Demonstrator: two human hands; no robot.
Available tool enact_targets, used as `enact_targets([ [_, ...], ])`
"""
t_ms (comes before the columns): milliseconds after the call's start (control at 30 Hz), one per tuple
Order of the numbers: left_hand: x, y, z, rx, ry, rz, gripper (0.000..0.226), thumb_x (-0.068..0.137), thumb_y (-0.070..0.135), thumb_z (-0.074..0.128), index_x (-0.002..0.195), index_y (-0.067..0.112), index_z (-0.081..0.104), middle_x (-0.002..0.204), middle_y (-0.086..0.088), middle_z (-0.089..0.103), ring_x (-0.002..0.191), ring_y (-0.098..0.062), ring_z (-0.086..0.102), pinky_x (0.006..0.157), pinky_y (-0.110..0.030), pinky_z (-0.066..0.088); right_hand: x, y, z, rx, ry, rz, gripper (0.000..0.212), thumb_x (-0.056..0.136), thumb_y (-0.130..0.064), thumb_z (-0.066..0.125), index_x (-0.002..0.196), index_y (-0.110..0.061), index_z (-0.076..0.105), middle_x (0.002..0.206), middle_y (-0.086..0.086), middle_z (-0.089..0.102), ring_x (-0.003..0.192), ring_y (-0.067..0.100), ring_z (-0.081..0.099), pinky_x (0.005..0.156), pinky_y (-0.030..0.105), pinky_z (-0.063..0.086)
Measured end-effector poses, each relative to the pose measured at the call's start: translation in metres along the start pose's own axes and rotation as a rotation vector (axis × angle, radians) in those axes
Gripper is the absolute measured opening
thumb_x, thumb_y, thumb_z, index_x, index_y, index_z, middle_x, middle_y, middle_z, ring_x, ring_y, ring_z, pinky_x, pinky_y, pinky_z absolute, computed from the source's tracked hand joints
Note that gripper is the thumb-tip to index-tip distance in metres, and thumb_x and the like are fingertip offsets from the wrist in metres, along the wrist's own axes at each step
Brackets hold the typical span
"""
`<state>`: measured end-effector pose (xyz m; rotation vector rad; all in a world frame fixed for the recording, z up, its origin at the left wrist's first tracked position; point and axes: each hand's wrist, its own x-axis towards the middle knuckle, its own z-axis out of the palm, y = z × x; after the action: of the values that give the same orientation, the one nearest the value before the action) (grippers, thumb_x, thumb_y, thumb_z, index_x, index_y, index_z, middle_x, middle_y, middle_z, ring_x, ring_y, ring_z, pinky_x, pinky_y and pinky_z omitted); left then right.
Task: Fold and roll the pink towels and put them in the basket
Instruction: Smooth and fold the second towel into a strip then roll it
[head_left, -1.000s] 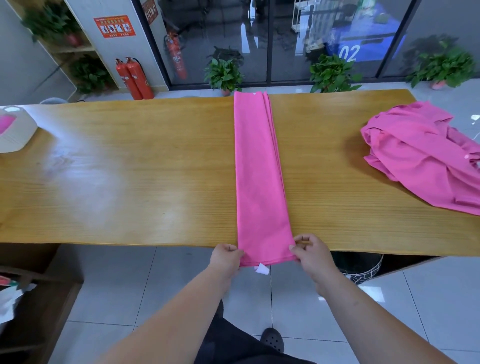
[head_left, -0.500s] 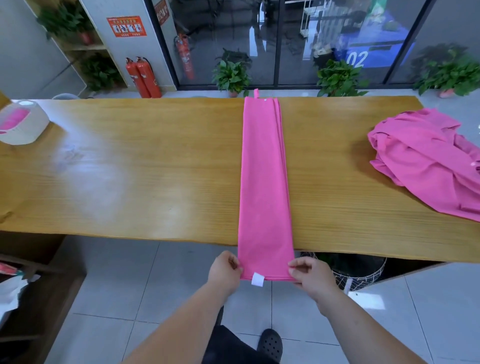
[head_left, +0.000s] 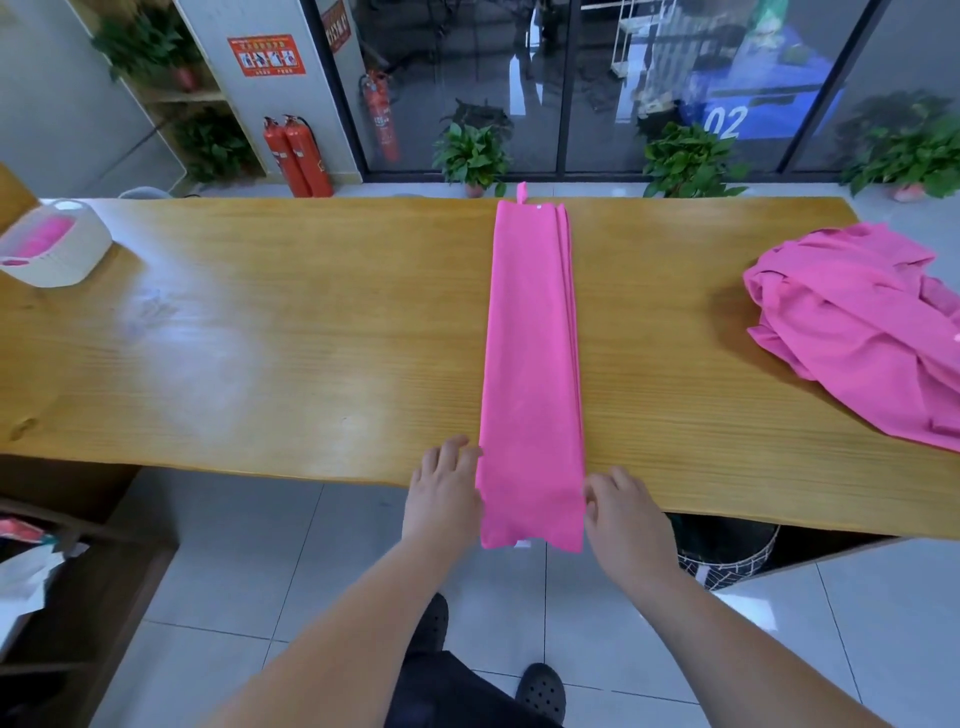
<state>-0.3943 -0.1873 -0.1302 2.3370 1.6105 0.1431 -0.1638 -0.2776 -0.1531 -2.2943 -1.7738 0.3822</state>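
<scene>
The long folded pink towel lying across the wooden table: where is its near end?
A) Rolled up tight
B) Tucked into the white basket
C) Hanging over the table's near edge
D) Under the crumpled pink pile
C: the long folded pink towel lies flat and unrolled, and its near end passes the near edge of the wooden table, hanging between the left hand and the right hand.

- A long wooden table (head_left: 260, 364) runs from left to right.
- Two red fire extinguishers (head_left: 297, 156) stand together on the floor beyond its far left side.
- A third extinguisher (head_left: 382, 122) stands against the glass wall (head_left: 597, 78).
- Three potted plants line the far side: middle (head_left: 472, 156), right of middle (head_left: 685, 161) and far right (head_left: 909, 150).
- A red poster (head_left: 266, 55) hangs on the far-left pillar.
- A dark wire bin (head_left: 727, 551) sits under the table's near right edge.
- The floor is pale tiles (head_left: 234, 545).
</scene>
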Motion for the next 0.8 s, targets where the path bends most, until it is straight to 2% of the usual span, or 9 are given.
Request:
enact_targets([
  [100,0.018,0.010,-0.001,0.143,-0.119,0.141,0.074,0.093,0.018,0.056,0.160,0.027,0.024,0.169,0.004,0.017,0.149,-0.027,0.022,0.118,-0.042,0.031,0.021,-0.008,-0.003,-0.164,-0.005,-0.236,0.049,0.087,-0.024,0.071,0.134,-0.021,0.059,0.137,-0.004,0.054,0.120,0.024,0.052,0.088,0.041,0.053],
  [167,0.020,0.011,0.004,0.218,-0.206,0.160,0.075,0.097,0.024,0.055,0.162,0.025,0.019,0.169,0.001,0.016,0.151,-0.030,0.019,0.120,-0.045,0.030,0.022,-0.012,-0.002,-0.253,-0.091,-0.284,0.051,0.090,-0.030,0.067,0.139,-0.019,0.055,0.139,-0.002,0.053,0.122,0.025,0.050,0.092,0.043,0.050],
  [267,0.012,0.006,0.014,0.300,-0.261,0.169,0.061,0.096,0.025,0.051,0.154,0.021,0.034,0.159,0.002,0.033,0.139,-0.029,0.031,0.112,-0.040,0.035,0.010,-0.010,0.006,-0.307,-0.102,-0.283,0.041,0.089,-0.034,0.068,0.127,-0.019,0.060,0.126,-0.003,0.056,0.109,0.025,0.052,0.083,0.043,0.049],
  [400,0.021,0.008,0.009,0.317,-0.220,0.192,0.042,0.096,0.027,0.047,0.138,0.022,0.050,0.140,0.003,0.049,0.124,-0.026,0.040,0.103,-0.037,0.037,0.018,-0.013,0.003,-0.310,-0.026,-0.338,0.017,0.093,-0.036,0.061,0.099,-0.022,0.068,0.096,-0.004,0.059,0.092,0.023,0.056,0.073,0.041,0.050],
  [467,0.029,0.009,0.004,0.314,-0.212,0.223,0.050,0.096,0.028,0.049,0.146,0.022,0.045,0.149,0.000,0.044,0.130,-0.027,0.038,0.107,-0.040,0.038,0.028,-0.014,-0.002,-0.301,-0.011,-0.336,0.021,0.095,-0.038,0.057,0.101,-0.022,0.069,0.098,-0.005,0.061,0.097,0.023,0.057,0.077,0.042,0.051],
  [533,0.032,0.008,0.000,0.310,-0.255,0.227,0.065,0.096,0.027,0.052,0.157,0.022,0.031,0.164,-0.001,0.027,0.141,-0.030,0.029,0.114,-0.044,0.035,0.033,-0.013,-0.005,-0.292,-0.017,-0.305,0.031,0.096,-0.042,0.058,0.117,-0.021,0.067,0.113,-0.002,0.060,0.106,0.024,0.055,0.082,0.042,0.051],
  [600,0.029,0.003,-0.001,0.308,-0.314,0.237,0.068,0.097,0.027,0.052,0.159,0.022,0.026,0.166,0.001,0.025,0.143,-0.030,0.028,0.116,-0.044,0.033,0.032,-0.011,-0.003,-0.320,-0.063,-0.273,0.038,0.098,-0.048,0.057,0.120,-0.019,0.065,0.116,-0.001,0.060,0.108,0.025,0.054,0.083,0.042,0.050],
  [700,0.025,-0.001,0.002,0.315,-0.294,0.278,0.057,0.099,0.032,0.050,0.153,0.022,0.035,0.157,0.002,0.037,0.134,-0.027,0.038,0.111,-0.041,0.036,0.032,-0.014,-0.002,-0.360,-0.041,-0.258,0.043,0.101,-0.052,0.042,0.102,-0.020,0.071,0.100,-0.002,0.063,0.098,0.024,0.056,0.078,0.041,0.049],
  [800,0.028,-0.002,0.002,0.291,-0.227,0.343,0.043,0.100,0.034,0.044,0.142,0.024,0.046,0.134,0.004,0.056,0.119,-0.025,0.047,0.102,-0.039,0.040,0.040,-0.024,-0.006,-0.393,-0.114,-0.280,0.058,0.107,-0.051,0.025,0.092,-0.021,0.072,0.091,-0.001,0.067,0.097,0.024,0.057,0.081,0.043,0.045],
])
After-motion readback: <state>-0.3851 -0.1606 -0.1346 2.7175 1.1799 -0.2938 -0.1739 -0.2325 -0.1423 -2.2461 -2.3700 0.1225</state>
